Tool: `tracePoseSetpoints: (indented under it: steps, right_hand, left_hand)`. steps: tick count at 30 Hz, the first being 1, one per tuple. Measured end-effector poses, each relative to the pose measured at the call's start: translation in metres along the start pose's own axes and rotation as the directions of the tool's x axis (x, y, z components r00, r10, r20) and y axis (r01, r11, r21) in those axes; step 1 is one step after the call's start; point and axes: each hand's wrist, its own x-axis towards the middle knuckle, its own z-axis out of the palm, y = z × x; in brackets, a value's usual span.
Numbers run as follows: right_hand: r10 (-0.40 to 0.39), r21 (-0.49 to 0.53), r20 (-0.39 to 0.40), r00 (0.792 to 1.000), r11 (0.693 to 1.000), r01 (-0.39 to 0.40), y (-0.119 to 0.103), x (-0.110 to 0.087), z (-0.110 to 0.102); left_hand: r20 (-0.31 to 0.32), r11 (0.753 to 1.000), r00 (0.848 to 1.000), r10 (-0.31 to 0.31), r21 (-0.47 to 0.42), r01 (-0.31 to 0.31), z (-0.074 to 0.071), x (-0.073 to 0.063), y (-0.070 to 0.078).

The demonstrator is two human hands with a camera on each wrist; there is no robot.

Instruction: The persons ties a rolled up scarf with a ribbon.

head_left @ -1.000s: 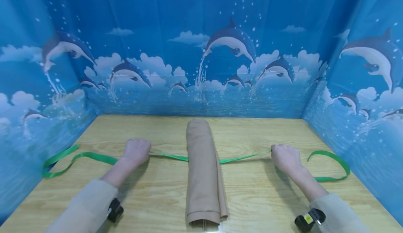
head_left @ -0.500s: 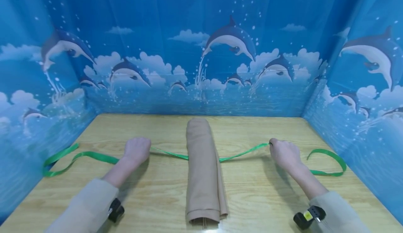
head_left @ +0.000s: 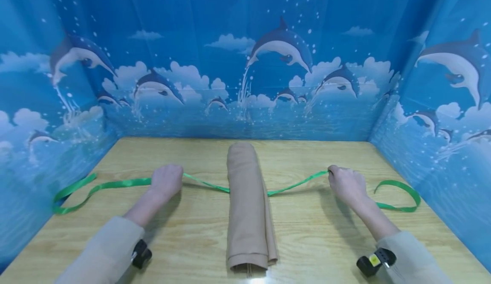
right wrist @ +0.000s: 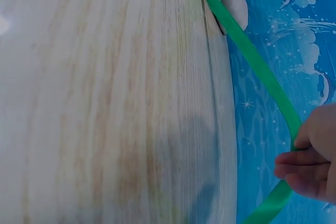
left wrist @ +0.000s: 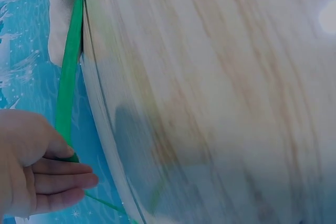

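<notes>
A rolled tan cloth (head_left: 247,207) lies lengthwise in the middle of the table, its loose edge along the right side. Underneath it runs a green ribbon (head_left: 297,185), coming out on both sides; the part below the roll is hidden. My left hand (head_left: 167,181) pinches the ribbon between thumb and fingers, as the left wrist view shows with the ribbon (left wrist: 65,98) rising from the grip. On the other side my right hand (head_left: 347,186) pinches it too, and the ribbon (right wrist: 257,64) slants up to the roll in the right wrist view. Both hands are above the tabletop.
The wooden table (head_left: 307,237) carries the ribbon's loose tails, one curling at far left and the other looping at far right. A blue dolphin-print curtain (head_left: 192,41) encloses the back and both sides. Each sleeve has a black wrist camera (head_left: 141,254).
Both hands have risen slightly, lifting the ribbon so it slopes up more steeply from the roll. The right tail has drawn inward a little. The cloth roll stays in place.
</notes>
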Motion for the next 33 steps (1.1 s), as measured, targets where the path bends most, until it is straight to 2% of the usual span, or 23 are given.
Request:
tracePoseSetpoints:
  steps: [1, 7, 15, 22, 25, 30, 33]
  right_hand:
    - [-0.005, 0.002, -0.009, 1.000, 1.000, 0.005, 0.000, 0.000, 0.000]
    - [-0.026, 0.022, -0.073, 0.997, 0.999, 0.028, -0.002, 0.001, 0.002]
    - [-0.064, 0.074, -0.154, 0.986, 0.994, 0.076, -0.009, 0.004, 0.001]
    - [-0.056, 0.078, -0.164, 0.985, 0.995, 0.069, -0.014, 0.007, 0.000]
    - [-0.036, 0.088, -0.153, 0.987, 0.995, 0.050, -0.016, 0.007, 0.000]
    - [-0.019, 0.126, -0.156, 0.988, 0.991, 0.039, -0.019, 0.008, -0.001]
    - [-0.020, 0.163, -0.176, 0.984, 0.985, 0.049, -0.024, 0.009, -0.002]
  left_hand:
    - [-0.030, 1.000, 1.000, 0.007, 0.000, -0.007, 0.002, 0.000, -0.001]
    - [-0.114, 0.999, 0.993, 0.011, -0.043, -0.016, 0.003, 0.001, -0.001]
    - [-0.152, 0.999, 0.988, -0.001, -0.046, -0.006, -0.004, 0.003, 0.007]
    - [-0.246, 0.998, 0.969, 0.030, -0.048, -0.043, -0.003, 0.004, 0.009]
    - [-0.224, 0.996, 0.975, -0.003, -0.091, -0.018, -0.006, 0.005, 0.009]
    - [-0.135, 0.977, 0.987, -0.084, -0.206, 0.055, -0.015, 0.007, 0.012]
    - [-0.144, 0.969, 0.985, -0.097, -0.240, 0.060, -0.019, 0.010, 0.016]
